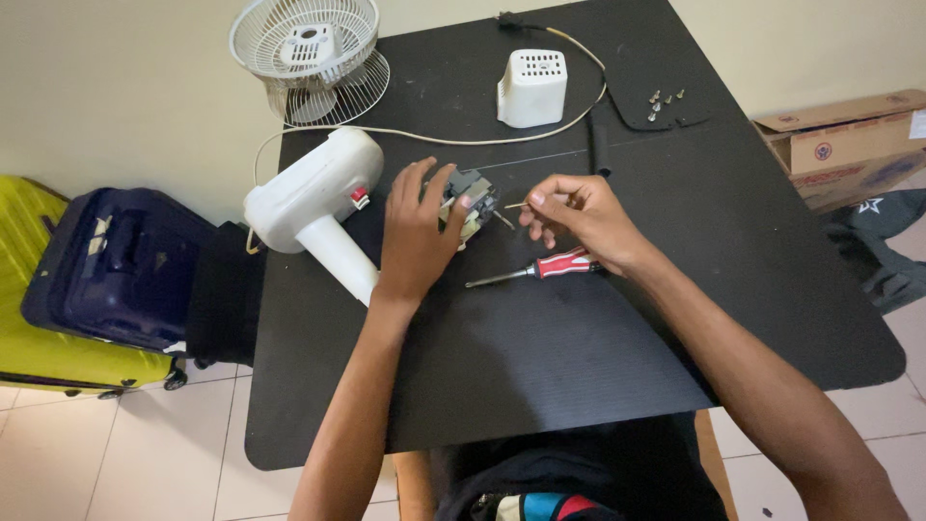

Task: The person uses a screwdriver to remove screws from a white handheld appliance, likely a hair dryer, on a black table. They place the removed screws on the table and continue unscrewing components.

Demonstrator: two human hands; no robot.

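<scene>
The fingers (422, 183) of the left hand (415, 236) are curled over the motor (471, 198), gripping it from its left side and holding it down on the black table (579, 367); the thumb and forefinger of the right hand (579, 217) are pinched shut on a thin pin (515, 205), possibly a long screw, whose tip lies just beside the motor's right face. The motor sits near the middle of the table, touching the white fan body (309, 198) on its left. A red-handled screwdriver (540, 268) lies on the table just below the right hand, untouched. As a judgement of progress, disassembly appears well advanced: the rear motor cover (531, 89) stands apart at the far edge, the wire guard (309, 53) rests off the table's far left corner, and several loose screws (664, 101) are gathered on a dark plate at the far right. The power cord (502, 135) runs across the table behind the motor. The motor seems already exposed and freed from its housing; what appears left is work on the motor itself, since its frame looks intact. Whether the pin is being withdrawn or inserted cannot be told. A suitcase (106, 270) and a cardboard box (839, 145) stand on the floor beside the table.
</scene>
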